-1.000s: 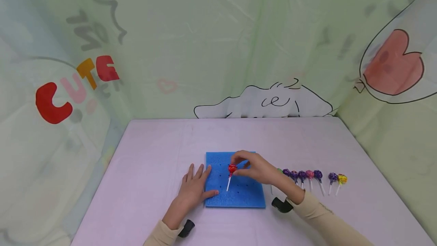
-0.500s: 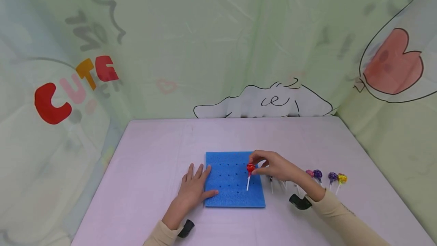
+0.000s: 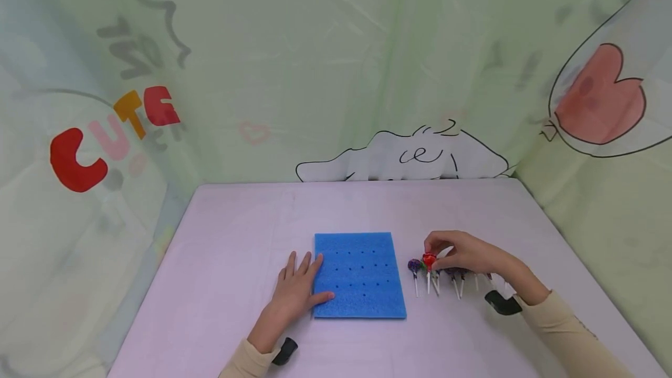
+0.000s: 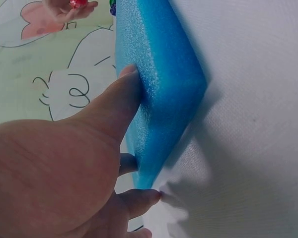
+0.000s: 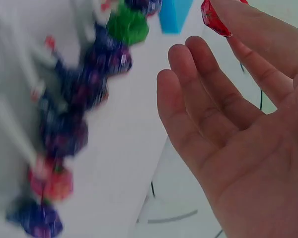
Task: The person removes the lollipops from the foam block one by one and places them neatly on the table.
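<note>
A flat blue foam board (image 3: 362,305) with rows of small holes lies on the table. Spread straight, the fingers of my left hand (image 3: 294,290) rest at its left edge, the thumb on its top face in the left wrist view. Over the lollipops right of the board, my right hand (image 3: 467,252) pinches a red lollipop (image 3: 429,261) by its wrapped head, between thumb and forefinger; its white stick points down. The other right fingers are loosely bent in the right wrist view. A purple lollipop (image 3: 415,265) lies just left of the red one.
Several lollipops lie in a row under the right hand, among them a green one (image 5: 128,25) and a pink one (image 5: 52,181); the hand hides part of them in the head view. Printed cloth (image 3: 262,74) hangs behind the pale table (image 3: 247,214).
My right hand has carried the red lollipop rightward, from above the board to above the row of lollipops. The left hand has stayed at the board's left edge.
</note>
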### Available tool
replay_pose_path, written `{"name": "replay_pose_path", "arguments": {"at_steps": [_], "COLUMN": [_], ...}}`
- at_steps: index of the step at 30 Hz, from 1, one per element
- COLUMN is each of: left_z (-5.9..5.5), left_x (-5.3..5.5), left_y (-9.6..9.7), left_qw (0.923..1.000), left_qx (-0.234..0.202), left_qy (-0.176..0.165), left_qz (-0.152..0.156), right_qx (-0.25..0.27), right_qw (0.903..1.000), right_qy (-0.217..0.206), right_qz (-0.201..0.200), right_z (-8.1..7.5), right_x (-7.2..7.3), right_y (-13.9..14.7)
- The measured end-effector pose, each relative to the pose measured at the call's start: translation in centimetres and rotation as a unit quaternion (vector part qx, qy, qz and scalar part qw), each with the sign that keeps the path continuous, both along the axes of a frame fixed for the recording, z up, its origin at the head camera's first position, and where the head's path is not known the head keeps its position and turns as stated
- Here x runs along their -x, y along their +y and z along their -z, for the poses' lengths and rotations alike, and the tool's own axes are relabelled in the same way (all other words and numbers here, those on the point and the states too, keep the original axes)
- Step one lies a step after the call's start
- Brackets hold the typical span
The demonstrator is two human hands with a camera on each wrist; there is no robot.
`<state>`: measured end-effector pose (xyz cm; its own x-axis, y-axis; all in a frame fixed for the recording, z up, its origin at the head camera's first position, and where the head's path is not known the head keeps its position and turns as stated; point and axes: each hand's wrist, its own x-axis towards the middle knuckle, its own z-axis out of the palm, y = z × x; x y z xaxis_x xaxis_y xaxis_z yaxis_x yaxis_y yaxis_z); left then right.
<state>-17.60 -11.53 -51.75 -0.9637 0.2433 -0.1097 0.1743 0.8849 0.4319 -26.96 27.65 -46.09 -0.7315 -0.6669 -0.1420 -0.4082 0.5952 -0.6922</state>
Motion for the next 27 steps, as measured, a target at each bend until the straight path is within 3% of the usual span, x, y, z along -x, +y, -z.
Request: {"name": "replay_pose_path", "arguments": {"at_steps": [14, 20, 27], "left_z": [0.5, 0.6, 0.5], "left_x": [0.3, 0.3, 0.2], "left_y": [-0.1, -0.1, -0.1], "left_qw": [1.0000, 1.0000, 1.0000], "left_qx": [-0.001, -0.004, -0.008], "left_qy": [-0.001, -0.001, 0.001], "left_qz": [-0.003, -0.002, -0.002], "right_qx": [-0.005, -0.028, -0.081], "right_qw": [0.9999, 0.9994, 0.9967], "right_qy": [0.016, 0.022, -0.003], "right_qz": [-0.005, -0.003, 0.012], "right_z": [-1.1, -1.6, -1.6], "right_x": [0.6, 0.7, 0.7], "right_y": [7.8, 11.4, 15.0]}}
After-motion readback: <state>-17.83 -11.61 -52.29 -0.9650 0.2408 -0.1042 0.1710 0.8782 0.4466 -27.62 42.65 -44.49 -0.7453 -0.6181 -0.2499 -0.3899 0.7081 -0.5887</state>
